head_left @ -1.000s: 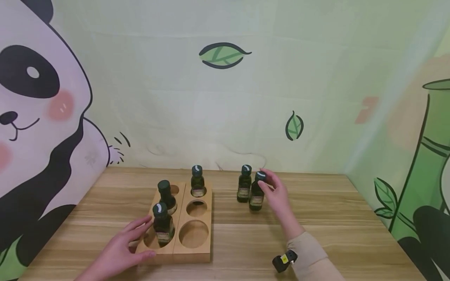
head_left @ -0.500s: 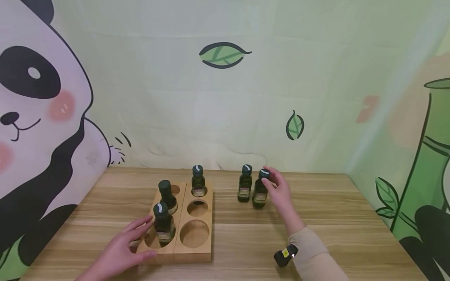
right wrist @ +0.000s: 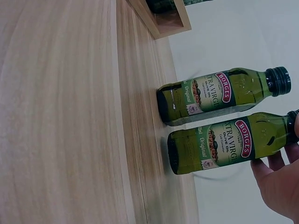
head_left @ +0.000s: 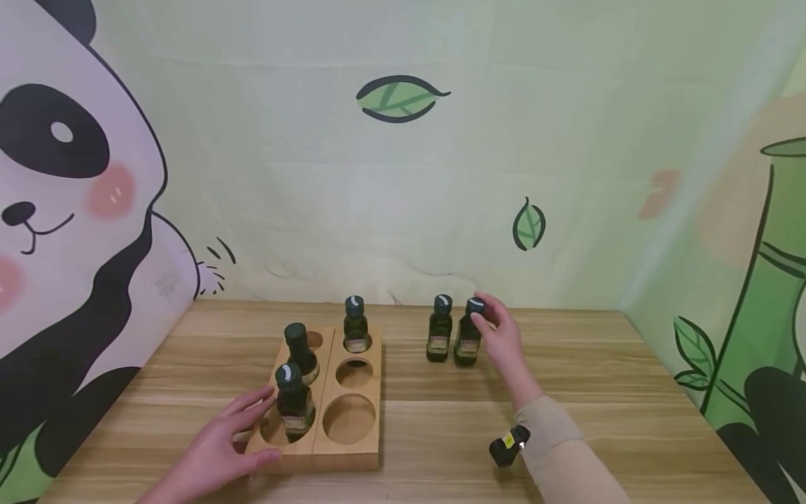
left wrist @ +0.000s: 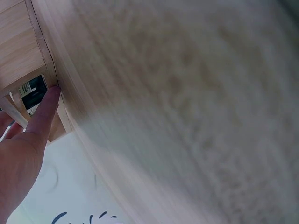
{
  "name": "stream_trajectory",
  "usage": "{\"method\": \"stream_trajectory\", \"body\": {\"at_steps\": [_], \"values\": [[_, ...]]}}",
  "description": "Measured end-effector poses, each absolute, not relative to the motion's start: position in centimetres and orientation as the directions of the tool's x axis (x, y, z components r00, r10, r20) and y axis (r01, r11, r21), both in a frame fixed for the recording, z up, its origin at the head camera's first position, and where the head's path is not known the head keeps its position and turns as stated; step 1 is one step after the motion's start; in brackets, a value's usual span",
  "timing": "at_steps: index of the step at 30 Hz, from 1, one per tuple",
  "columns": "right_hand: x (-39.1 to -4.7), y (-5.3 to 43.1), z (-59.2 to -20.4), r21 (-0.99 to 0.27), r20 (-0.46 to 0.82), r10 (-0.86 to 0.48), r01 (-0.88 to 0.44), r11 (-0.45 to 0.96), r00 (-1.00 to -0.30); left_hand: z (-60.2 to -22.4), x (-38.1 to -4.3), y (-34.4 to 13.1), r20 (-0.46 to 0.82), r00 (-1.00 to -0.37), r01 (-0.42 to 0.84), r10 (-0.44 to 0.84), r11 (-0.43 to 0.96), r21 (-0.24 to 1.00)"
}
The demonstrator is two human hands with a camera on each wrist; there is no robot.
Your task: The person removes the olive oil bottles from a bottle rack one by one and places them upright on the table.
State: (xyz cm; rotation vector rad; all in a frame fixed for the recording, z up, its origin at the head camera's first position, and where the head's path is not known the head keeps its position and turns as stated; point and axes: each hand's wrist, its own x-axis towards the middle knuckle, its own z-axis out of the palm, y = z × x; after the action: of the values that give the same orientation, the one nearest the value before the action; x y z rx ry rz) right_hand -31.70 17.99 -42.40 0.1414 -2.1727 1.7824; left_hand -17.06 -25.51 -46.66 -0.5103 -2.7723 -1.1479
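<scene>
My right hand (head_left: 500, 339) pinches the dark cap and neck of a green glass olive oil bottle (right wrist: 219, 144) between thumb and fingers. That bottle stands upright; whether its base touches the table is hard to tell. Close on its left is a second olive oil bottle (head_left: 439, 332), also upright, with a narrow gap between them. My left hand (head_left: 220, 437) holds the near left corner of a wooden bottle rack (head_left: 346, 460), thumb at the front face and fingers along the left side. Three dark bottles, including the front one (head_left: 294, 402), stand in the rack's round holes.
The rack has two rows of holes, and its nearest right hole (head_left: 348, 420) holds no bottle. A wood-grain table (head_left: 434, 434) extends to a printed cloth backdrop (head_left: 302, 175) behind. A small black camera (head_left: 508, 446) sits on the right wrist.
My right hand has shifted the pinched bottle slightly right and back, widening the gap to its neighbour. My left hand stays on the rack.
</scene>
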Motion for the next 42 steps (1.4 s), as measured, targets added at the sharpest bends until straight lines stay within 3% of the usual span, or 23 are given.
{"method": "stream_trajectory", "body": {"at_steps": [7, 42], "values": [[-32.27, 18.01, -42.63, -0.934, 0.314, 0.132, -0.28, 0.224, -0.94, -46.61, -17.03, -25.51, 0.267, -0.92, 0.392, 0.287, 0.656, 0.645], [-32.69, 17.53, -42.77, -0.933, 0.314, 0.133, -0.28, 0.225, -0.94, -46.62, -17.13, -25.52, 0.262, -0.924, 0.382, 0.279, 0.688, 0.617]]}}
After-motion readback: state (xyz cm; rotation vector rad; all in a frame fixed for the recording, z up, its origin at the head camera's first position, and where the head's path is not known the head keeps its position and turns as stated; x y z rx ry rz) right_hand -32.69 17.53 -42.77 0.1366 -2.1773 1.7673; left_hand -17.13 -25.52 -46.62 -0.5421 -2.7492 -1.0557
